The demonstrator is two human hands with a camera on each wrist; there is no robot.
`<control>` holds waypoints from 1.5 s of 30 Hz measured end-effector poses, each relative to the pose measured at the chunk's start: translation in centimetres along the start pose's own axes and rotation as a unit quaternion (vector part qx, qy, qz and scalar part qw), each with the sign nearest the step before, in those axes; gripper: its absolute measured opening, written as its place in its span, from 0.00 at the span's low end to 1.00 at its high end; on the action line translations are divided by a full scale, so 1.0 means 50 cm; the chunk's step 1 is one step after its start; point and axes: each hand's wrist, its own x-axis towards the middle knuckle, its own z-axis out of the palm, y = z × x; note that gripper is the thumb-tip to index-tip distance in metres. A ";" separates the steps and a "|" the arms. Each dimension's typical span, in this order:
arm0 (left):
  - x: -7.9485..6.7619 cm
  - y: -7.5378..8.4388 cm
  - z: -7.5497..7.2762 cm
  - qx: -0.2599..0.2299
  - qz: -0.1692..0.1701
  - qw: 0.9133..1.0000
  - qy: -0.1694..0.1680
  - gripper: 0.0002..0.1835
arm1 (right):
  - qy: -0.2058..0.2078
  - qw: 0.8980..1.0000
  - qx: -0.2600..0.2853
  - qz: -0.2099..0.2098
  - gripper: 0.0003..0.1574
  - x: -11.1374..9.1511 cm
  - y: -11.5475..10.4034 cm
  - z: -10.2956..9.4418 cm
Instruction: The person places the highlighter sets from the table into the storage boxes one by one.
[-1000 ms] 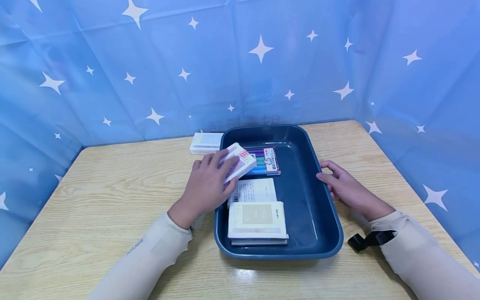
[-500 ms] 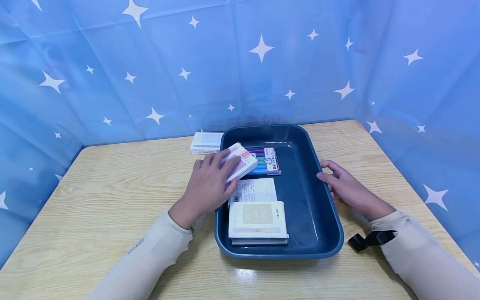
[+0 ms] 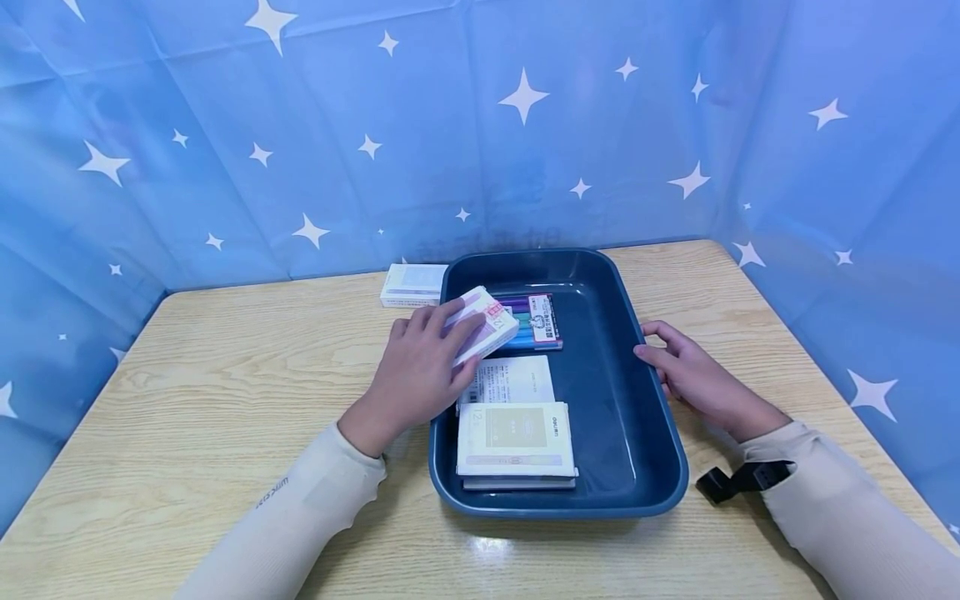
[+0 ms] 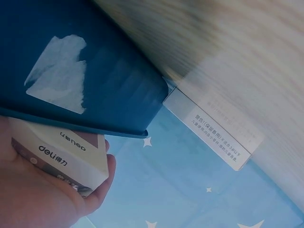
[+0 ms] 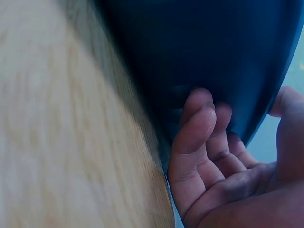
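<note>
My left hand [image 3: 414,368] grips a small white and purple box [image 3: 497,330], tilted over the left rim of a dark blue tray [image 3: 600,400]. In the left wrist view, that box [image 4: 66,152] shows "deli" lettering, with the hand [image 4: 42,199] wrapped round it. Inside the tray lie a pack of coloured pens [image 3: 542,321], a white printed box [image 3: 517,377] and a cream box [image 3: 516,437] stacked on something pale. My right hand [image 3: 693,375] pinches the tray's right rim, thumb on top. Its fingers curl against the outer wall in the right wrist view.
Another white box [image 3: 412,283] lies on the wooden table [image 3: 247,383] behind the left hand, beside the tray's far left corner. A blue curtain [image 3: 420,117] with white stars hangs behind the table. A black device [image 3: 738,482] is strapped at the right wrist.
The held box has shifted very slightly to the right with my left hand. My right hand, the tray and its contents look unmoved.
</note>
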 end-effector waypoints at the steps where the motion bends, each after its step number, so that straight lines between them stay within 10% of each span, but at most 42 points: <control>1: 0.000 0.000 0.000 -0.001 0.001 1.000 -0.001 0.33 | 0.000 1.000 0.000 -0.001 0.19 0.000 0.000 0.000; 45: 0.000 -0.002 0.005 0.003 0.038 0.999 0.003 0.32 | 0.002 1.000 -0.006 0.002 0.18 0.001 0.003 0.000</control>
